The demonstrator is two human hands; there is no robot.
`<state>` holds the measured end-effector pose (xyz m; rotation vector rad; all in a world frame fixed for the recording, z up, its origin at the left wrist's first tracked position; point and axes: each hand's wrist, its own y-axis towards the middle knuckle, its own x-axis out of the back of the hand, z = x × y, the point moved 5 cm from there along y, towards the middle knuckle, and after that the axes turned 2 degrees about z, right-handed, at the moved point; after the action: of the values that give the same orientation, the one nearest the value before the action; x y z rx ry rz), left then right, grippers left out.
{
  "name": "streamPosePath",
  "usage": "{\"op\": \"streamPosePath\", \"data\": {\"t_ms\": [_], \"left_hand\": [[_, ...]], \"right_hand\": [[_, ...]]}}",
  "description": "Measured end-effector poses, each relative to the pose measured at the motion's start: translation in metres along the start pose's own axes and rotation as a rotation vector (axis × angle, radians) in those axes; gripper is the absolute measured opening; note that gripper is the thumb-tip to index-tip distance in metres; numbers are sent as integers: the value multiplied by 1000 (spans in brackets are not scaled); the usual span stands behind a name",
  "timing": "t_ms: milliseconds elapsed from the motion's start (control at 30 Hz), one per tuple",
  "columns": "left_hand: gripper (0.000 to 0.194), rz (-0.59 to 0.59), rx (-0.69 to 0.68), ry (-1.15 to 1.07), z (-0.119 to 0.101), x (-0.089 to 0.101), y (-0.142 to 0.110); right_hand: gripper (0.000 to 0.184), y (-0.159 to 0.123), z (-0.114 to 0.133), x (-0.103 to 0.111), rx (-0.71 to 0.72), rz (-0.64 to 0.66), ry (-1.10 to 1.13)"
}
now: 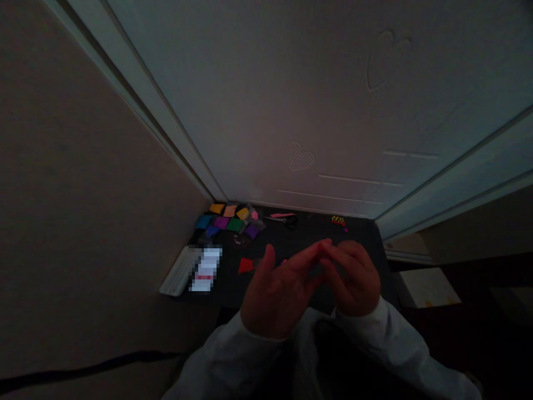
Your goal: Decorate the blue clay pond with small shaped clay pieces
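Observation:
My left hand [277,291] is palm up, with its thumb raised apart and its fingers stretched towards the right. The fingers of my right hand [356,278] are bent and pinched together against the left fingertips. A reddish spot shows where the fingertips meet, but it is too dark and small to tell what it is. Just beyond my left thumb lies a red packet [245,265] on the dark table [300,236]. A small pink bit shows behind the left fingers.
Several coloured packets [235,224] lie at the table's back left. Black-handled scissors [289,221] and a pink tool [282,215] lie by the wall. A yellow-dotted red piece [338,220] is at back right. A bright, blurred-out screen [206,269] and a white object [180,272] stand left.

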<state>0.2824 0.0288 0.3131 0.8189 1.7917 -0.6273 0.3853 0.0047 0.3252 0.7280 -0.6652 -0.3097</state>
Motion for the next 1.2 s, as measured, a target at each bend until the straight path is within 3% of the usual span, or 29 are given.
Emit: {"op": "streamPosePath", "data": {"t_ms": [133, 267, 433, 600, 767, 933, 1067, 1200], "left_hand": [[77, -44, 66, -105, 0, -1, 0], [78, -40, 63, -173, -2, -1, 0], [78, -37, 125, -209, 1, -4, 1], [80, -31, 47, -219, -2, -3, -1], [80, -29, 95, -192, 0, -5, -3], [80, -23, 53, -151, -2, -7, -4], [81, -3, 117, -138, 1, -8, -5], [80, 16, 51, -136, -2, -7, -5]], "right_hand": [[52, -5, 2, -4, 39, 115, -79], [52, -5, -1, 0, 9, 72, -218], [52, -3, 2, -5, 70, 141, -224], [53, -3, 0, -1, 5, 76, -269], [54, -6, 6, -7, 64, 150, -212], [54, -7, 3, -6, 29, 120, -264], [54, -8, 5, -8, 77, 177, -241], [56, -8, 0, -4, 9, 135, -279]]}}
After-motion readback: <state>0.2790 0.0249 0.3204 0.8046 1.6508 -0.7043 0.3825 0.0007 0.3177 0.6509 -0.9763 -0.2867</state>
